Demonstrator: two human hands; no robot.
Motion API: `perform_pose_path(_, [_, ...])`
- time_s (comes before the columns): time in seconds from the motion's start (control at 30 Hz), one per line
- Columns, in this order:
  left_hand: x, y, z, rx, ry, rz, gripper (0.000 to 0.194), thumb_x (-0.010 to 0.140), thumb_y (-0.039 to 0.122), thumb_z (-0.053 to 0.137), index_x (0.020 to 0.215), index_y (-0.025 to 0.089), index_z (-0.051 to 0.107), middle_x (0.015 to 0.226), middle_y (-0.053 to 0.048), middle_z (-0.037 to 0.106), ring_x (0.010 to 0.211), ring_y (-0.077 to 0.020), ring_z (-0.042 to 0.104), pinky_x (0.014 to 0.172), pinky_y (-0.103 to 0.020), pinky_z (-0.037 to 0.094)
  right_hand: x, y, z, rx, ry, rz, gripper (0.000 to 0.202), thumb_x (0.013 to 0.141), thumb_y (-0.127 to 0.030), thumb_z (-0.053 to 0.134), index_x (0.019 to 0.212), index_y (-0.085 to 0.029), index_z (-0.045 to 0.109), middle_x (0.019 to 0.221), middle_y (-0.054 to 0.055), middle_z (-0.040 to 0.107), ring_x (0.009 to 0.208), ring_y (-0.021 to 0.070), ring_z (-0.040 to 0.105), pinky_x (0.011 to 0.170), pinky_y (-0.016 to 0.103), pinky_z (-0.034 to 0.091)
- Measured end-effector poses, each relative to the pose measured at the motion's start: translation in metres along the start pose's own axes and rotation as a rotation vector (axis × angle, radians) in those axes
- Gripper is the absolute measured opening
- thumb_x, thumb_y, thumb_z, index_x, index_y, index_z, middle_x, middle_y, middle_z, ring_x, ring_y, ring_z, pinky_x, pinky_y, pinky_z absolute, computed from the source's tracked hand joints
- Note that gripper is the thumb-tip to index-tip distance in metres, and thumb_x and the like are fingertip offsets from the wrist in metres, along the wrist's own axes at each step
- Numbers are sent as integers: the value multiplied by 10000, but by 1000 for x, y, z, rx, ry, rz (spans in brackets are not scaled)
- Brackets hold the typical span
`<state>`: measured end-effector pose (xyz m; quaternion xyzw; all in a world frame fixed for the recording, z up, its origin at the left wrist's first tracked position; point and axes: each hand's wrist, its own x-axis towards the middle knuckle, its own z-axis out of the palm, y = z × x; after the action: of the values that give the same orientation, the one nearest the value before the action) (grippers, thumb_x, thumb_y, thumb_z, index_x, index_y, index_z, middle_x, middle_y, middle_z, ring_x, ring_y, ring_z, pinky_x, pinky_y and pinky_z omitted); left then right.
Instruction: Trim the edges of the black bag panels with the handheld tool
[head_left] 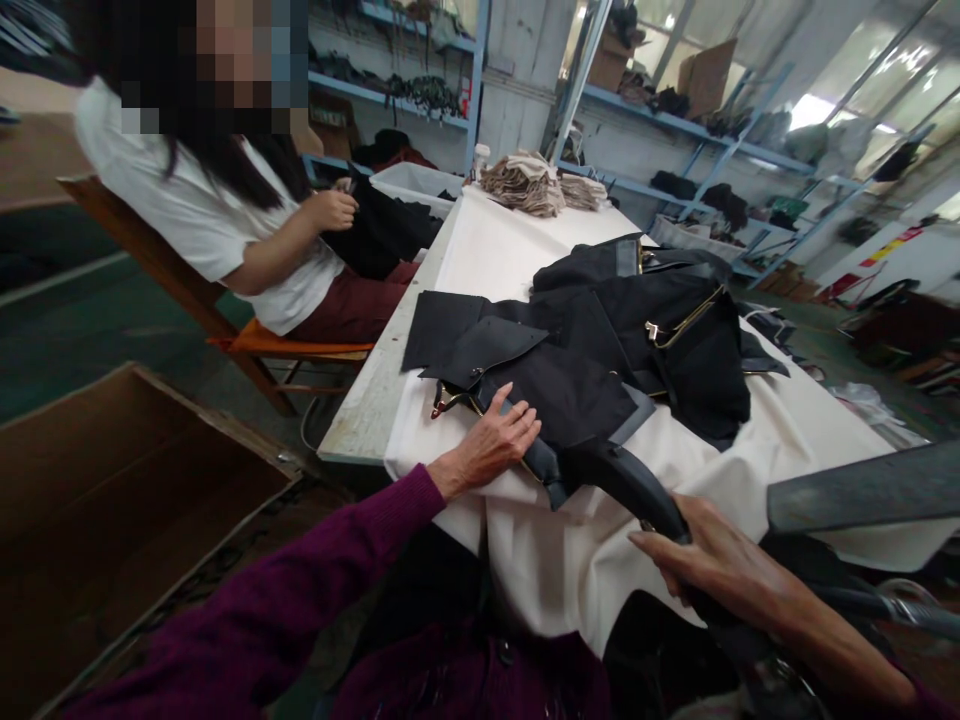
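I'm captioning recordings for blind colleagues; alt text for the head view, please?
A person's left hand lies on black zippered fabric on a table while the right hand grips a dark curved tool. A seated co-worker in a white top holds black cloth at the table's left side.

Reference point: left-hand fingers (525,424). Table (367,405) beneath them, top pale and worn, running away beyond the fingertips. Wooden chair (154,255) to their left, orange seat (315,351), beside the table edge. Floor (56,335) dull green, showing well left of the fingers. Far ahead, slightly left of them: blue shelving rack (481,60), loaded. Second blue rack (701,131) far ahead and right, also loaded. Pale wall (517,115) between the racks. Windows (855,80) high, far ahead-right of the fingers; light brightest there, dimmer at floor level.
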<state>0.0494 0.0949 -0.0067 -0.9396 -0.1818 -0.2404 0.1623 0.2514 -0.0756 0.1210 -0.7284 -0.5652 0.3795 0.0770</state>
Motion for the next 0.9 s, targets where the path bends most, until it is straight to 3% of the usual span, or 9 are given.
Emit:
perform_pose_path(0.1, [0,1,-1,-8,-18,11,319,910,110,335,1148,107,549,1149,-129,605,1110,-232,508,1057,-571,245,-17,4,-8,-16,7,-17,272,850,-416,494,677,-214,433,486,-22,572,439,150,566,439,231,437])
perform_pose_path(0.2, [-1,2,-4,-12,-20,10,311,908,116,344,1140,111,553,1150,-130,603,1104,-231,509,1055,-563,249,-25,7,-3,19,-10,-19,266,848,-419,506,698,-209,443,499,-29,563,449,145,566,445,226,439])
perform_pose_path(0.4, [-2,1,-6,4,-26,13,317,905,105,338,1146,105,544,1152,-120,608,1107,-227,511,1054,-537,260,-5,11,21,123,-74,-49,181,817,-346,538,804,-189,449,454,-57,540,378,130,522,369,205,403])
perform_pose_path(0.6, [-7,9,0,-99,-67,-48,312,886,116,383,1158,100,535,1182,-124,595,1122,-202,516,1018,-390,359,-7,16,-10,120,83,-115,371,813,-526,520,647,-205,439,477,-19,541,415,143,552,418,237,455])
perform_pose_path(0.73, [-22,21,-17,-167,-42,-112,394,834,84,411,1221,76,483,1293,-147,510,1225,-220,435,1065,-380,320,-17,15,-21,92,92,-169,428,796,-569,520,579,-205,458,440,-4,539,418,159,559,422,246,455])
perform_pose_path(0.8, [-31,20,-29,-176,41,-175,474,795,64,423,1269,67,435,1343,-158,452,1279,-244,361,1085,-417,290,-15,10,-16,127,65,-202,417,807,-561,511,600,-204,455,452,-10,548,408,148,549,412,236,446])
perform_pose_path(0.9, [-40,5,-39,-155,230,-497,477,808,104,442,1283,79,424,1290,-175,471,1236,-265,383,1042,-476,324,-3,-2,-5,154,35,-246,375,812,-521,518,627,-202,452,469,-20,553,409,135,537,403,218,422])
